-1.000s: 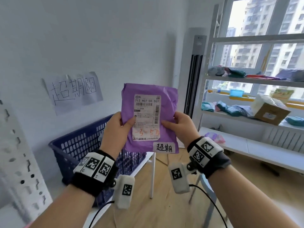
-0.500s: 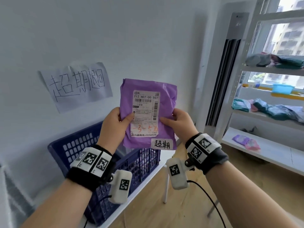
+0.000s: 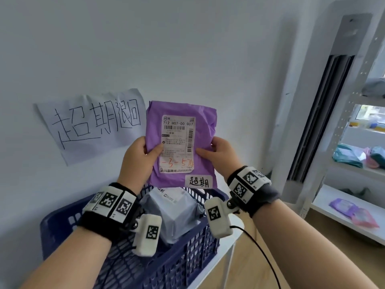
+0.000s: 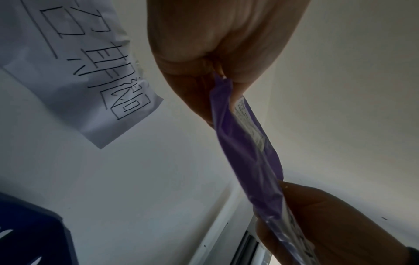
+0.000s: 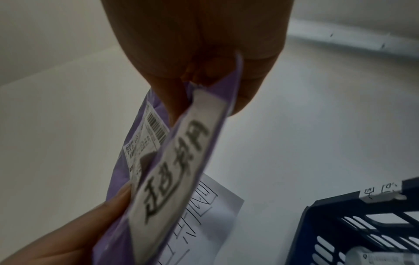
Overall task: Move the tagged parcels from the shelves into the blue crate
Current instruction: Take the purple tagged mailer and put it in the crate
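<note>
White wall with paper sign; blue crate now nearer below. Left hand and right hand pinch purple parcel, labelled "712 H07-00 007", tagged "超期".

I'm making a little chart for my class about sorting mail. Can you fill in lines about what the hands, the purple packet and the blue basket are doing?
Left hand: grips the purple parcel's left edge
Right hand: grips its right edge
Purple parcel: held upright above the crate, white handwritten tag at its lower corner
Blue crate: already holds a grey parcel
Wall: handwritten paper sign
Shelves: more parcels at right
</note>
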Tool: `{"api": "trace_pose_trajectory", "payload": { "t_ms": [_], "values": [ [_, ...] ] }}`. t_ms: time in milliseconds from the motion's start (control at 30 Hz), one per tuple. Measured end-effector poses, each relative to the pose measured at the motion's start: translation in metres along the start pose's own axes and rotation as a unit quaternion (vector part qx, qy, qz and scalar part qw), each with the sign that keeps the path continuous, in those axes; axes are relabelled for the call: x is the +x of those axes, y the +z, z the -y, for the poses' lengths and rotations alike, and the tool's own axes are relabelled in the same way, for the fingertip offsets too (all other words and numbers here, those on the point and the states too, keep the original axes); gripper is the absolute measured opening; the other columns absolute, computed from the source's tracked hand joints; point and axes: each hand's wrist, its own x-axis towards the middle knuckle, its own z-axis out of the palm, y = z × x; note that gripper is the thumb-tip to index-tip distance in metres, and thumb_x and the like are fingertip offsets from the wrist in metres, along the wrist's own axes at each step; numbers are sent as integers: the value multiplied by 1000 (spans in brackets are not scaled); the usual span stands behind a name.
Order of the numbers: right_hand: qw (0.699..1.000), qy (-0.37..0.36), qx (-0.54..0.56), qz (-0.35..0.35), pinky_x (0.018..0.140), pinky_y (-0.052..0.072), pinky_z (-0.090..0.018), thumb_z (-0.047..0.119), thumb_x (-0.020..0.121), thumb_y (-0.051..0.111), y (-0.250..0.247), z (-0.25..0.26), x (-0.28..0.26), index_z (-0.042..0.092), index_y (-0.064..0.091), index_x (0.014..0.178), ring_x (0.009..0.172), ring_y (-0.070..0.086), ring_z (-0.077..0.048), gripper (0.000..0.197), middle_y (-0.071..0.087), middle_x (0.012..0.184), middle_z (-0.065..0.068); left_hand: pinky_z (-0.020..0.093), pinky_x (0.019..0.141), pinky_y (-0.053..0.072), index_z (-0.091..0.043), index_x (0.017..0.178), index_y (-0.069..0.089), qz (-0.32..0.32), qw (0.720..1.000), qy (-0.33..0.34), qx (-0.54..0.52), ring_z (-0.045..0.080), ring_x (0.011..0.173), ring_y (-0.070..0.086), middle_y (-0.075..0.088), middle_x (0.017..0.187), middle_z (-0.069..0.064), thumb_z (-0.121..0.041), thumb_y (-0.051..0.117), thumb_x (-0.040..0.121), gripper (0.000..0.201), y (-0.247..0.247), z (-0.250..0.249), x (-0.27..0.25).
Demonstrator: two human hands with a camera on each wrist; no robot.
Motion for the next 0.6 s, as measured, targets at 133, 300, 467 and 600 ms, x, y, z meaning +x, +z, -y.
{"api": "trace_pose_trajectory", "payload": {
  "t_ms": [133, 300, 467, 600],
  "values": [
    [999, 1, -20, 32, 85, 53, -53, 16, 85, 69, 14, -13, 34, -1, 63, 102, 93, 65, -36, 25, 70, 98, -18, 50, 81, 56, -8, 105, 60, -8, 999, -34, 4, 23, 90, 69, 70, 99, 5, -31, 62, 92, 26, 4, 23, 16],
    [995, 1, -12, 95, 87, 54, -49, 17, 87, 68, 43, -31, 67, 5, 64, 101, 92, 66, -30, 19, 70, 98, -12, 48, 80, 57, -7, 102, 60, -46, 995, -76, 38, 22, 88, 68, 70, 97, 6, -29, 61, 93, 24, 1, 46, 30],
    [983, 16, -48, 178, 88, 53, -46, 17, 88, 66, 64, -59, 101, 4, 63, 102, 94, 65, -30, 20, 69, 102, -13, 41, 79, 58, -7, 103, 63, -20, 985, -150, 83, 20, 88, 68, 71, 98, 6, -26, 61, 93, 22, 4, 72, 38],
    [963, 43, -110, 241, 78, 51, -34, 19, 89, 64, 76, -90, 122, 3, 61, 104, 90, 62, -25, 22, 67, 101, -8, 47, 81, 57, -11, 105, 66, 35, 967, -237, 91, 24, 89, 70, 72, 99, 5, -20, 63, 92, 16, 11, 95, 41]
  ]
}}
